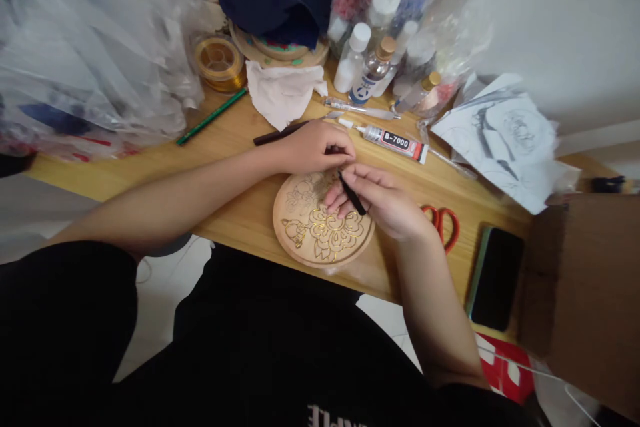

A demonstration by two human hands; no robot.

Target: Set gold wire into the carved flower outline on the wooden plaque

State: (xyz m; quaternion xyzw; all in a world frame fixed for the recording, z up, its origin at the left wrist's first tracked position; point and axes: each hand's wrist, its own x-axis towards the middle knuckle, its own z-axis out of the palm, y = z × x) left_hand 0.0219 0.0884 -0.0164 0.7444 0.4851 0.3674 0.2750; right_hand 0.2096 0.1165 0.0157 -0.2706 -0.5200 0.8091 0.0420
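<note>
Fingers of the right hand [385,203] pinch a thin black tool [353,193] over the round wooden disc [320,223]; the left hand [315,147], curled at the disc's twelve o'clock, should steady it. Press lightly along the gold wire pattern [333,233].

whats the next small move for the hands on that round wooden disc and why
Probably lower the black tool in the right hand onto the gold wire line at the round wooden disc's upper edge and press it along the drawn pattern. The lower flowers already carry wire, the top-left ones are bare pencil, and the left hand steadies that spot.
</note>
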